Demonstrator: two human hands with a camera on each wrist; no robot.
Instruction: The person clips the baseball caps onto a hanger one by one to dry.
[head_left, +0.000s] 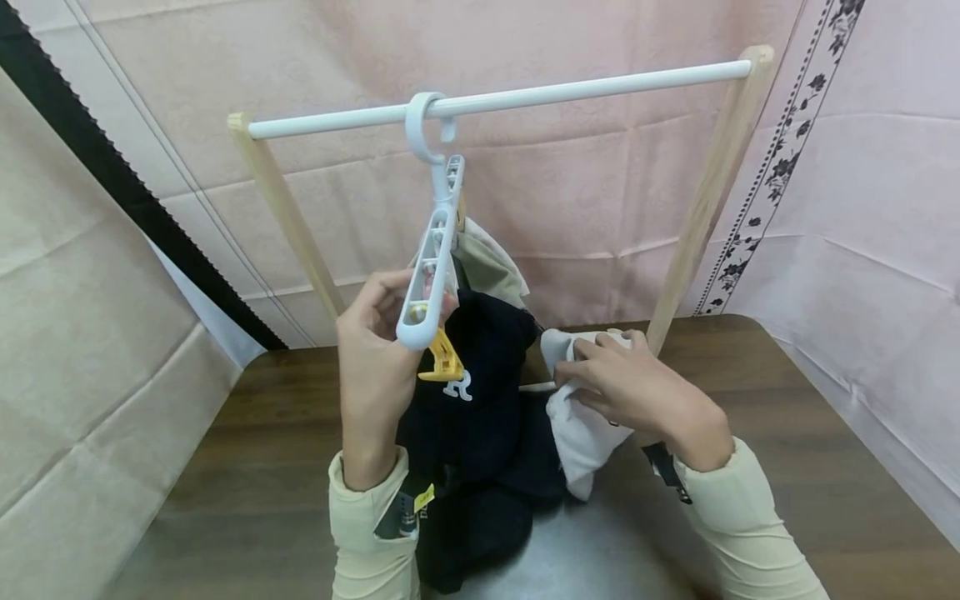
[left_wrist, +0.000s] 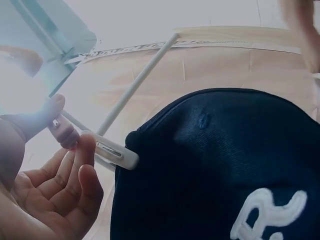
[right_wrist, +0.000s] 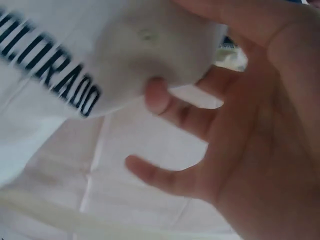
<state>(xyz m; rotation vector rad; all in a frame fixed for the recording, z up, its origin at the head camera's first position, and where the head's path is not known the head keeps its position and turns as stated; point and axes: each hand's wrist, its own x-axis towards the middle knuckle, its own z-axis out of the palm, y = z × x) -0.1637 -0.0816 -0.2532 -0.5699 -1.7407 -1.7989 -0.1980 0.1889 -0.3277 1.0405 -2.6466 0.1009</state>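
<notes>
White cap [head_left: 583, 437], toward the table's [head_left: 285, 433] far edge, pinched between the right hand's [head_left: 633, 379] thumb and fingers. The left hand [head_left: 378, 354] is at the hanger [head_left: 447, 200] with its fingertips drawn together — what they pinch, one cannot tell — beside the navy cap [head_left: 480, 433] and yellow clip [head_left: 448, 358]. The step appears to be arranging caps at the hanger; the next move calls for steadying it.
</notes>
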